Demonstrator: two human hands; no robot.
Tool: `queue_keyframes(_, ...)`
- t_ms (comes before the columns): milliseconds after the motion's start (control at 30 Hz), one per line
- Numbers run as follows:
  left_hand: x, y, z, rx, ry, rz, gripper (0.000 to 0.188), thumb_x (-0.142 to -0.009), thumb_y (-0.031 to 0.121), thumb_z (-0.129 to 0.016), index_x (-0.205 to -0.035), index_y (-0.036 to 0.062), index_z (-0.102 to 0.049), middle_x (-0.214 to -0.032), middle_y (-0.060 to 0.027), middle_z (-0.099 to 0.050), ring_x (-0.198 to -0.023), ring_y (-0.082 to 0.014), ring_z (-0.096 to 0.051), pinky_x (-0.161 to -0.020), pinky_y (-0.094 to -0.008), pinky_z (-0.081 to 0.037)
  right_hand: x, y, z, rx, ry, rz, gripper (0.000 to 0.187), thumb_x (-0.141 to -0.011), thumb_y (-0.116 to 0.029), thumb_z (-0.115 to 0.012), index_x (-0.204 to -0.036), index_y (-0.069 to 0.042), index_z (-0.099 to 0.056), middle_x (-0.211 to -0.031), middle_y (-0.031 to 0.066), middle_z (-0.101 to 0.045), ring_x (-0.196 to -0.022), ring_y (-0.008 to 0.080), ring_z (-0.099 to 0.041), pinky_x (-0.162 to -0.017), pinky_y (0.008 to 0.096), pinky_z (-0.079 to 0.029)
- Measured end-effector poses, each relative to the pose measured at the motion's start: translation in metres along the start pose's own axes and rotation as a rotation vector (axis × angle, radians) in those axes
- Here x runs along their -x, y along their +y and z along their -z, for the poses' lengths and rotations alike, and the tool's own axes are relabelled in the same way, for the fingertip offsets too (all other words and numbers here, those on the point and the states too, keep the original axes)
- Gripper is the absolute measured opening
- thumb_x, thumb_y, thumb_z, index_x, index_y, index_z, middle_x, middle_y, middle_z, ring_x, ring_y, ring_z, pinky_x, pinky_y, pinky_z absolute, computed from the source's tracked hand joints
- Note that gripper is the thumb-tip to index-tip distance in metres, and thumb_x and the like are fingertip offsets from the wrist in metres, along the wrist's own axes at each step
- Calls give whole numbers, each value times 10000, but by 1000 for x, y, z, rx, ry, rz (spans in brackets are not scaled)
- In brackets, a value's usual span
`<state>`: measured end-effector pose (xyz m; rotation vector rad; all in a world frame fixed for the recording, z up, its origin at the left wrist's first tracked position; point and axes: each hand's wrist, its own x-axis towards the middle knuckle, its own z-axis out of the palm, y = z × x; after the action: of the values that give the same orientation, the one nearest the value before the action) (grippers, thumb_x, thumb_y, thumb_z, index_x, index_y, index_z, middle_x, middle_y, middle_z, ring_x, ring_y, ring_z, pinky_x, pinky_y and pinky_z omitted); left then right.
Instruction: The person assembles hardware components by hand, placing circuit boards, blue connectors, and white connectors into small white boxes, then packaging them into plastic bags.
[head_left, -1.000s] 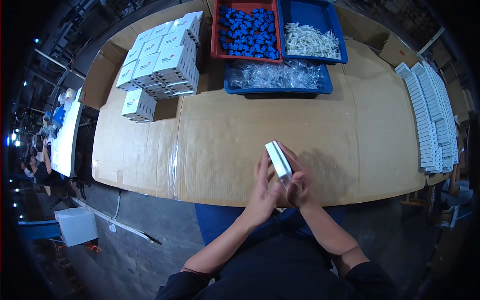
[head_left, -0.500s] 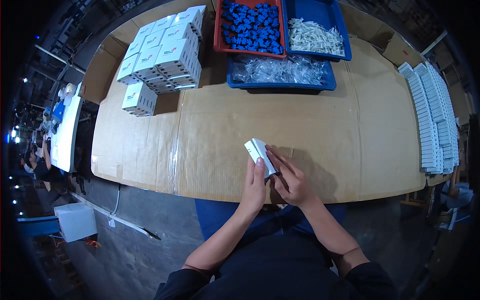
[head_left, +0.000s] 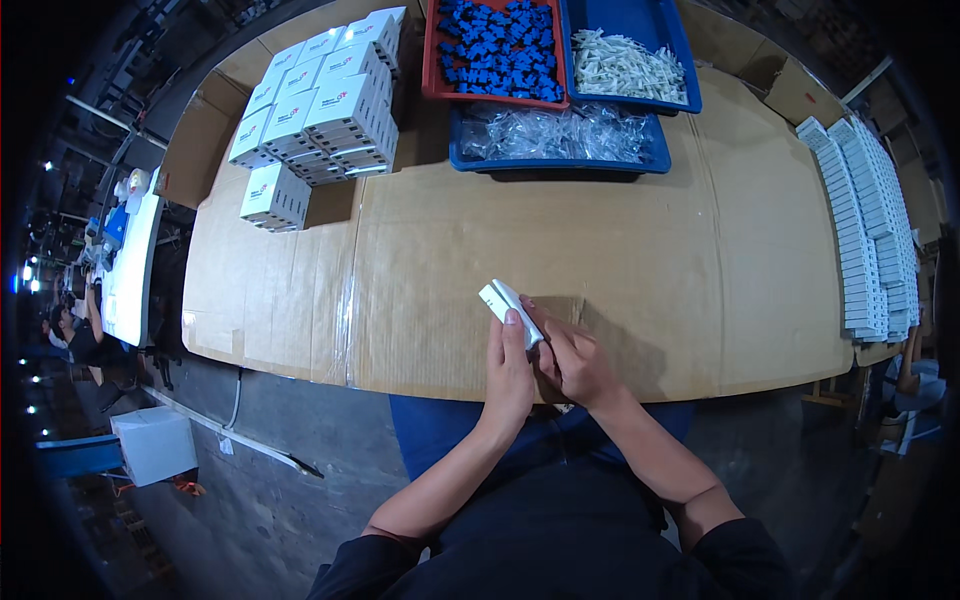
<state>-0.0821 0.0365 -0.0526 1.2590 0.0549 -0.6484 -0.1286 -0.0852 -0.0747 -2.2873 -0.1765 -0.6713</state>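
Note:
A small white box [head_left: 496, 297] is held in front of me, tilted above the near part of the cardboard-covered table. A thin dark gap runs along its upper end, between two white panels. My left hand [head_left: 509, 374] is closed round its left side, the thumb lying along the front panel. My right hand [head_left: 583, 368] is closed against the right side, fingers bent over the edge and thumb low near the bottom end. The palms and fingers hide the lower part of the box.
Stacked white boxes [head_left: 290, 115] stand at the far left of the cardboard surface [head_left: 440, 260]. At the back are a red tray [head_left: 430, 75] of blue pieces, a blue tray [head_left: 682, 50] of white slim pieces and a blue tray [head_left: 458, 158] of clear plastic pieces. Rows of thin white boxes [head_left: 865, 235] line the right.
Both hands and the white box have shifted slightly left. My right fingers have slid a little down along the box's right side and curled more.

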Motion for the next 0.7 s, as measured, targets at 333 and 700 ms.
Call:
queue_keyframes(333,5,3,-5,-1,41,49,392,-1157,399,-362,-1272,63,-527,-879,15,-546,-694,-38,-491,-570,-209,-417,10,-7,-8,84,65,-57,447,-942,-11,-530,-1363,130,-583,-1303,239,-691,-1067,343,-745,-894,385,-618)
queue_keyframes(700,13,6,-7,1,43,-8,464,-1133,486,-373,-1206,64,-550,-822,15,-546,-598,-48,-479,-501,-206,-374,17,-5,-12,125,81,14,457,-930,-17,-539,-1356,145,-579,-1335,248,-676,-1060,337,-753,-866,387,-633)
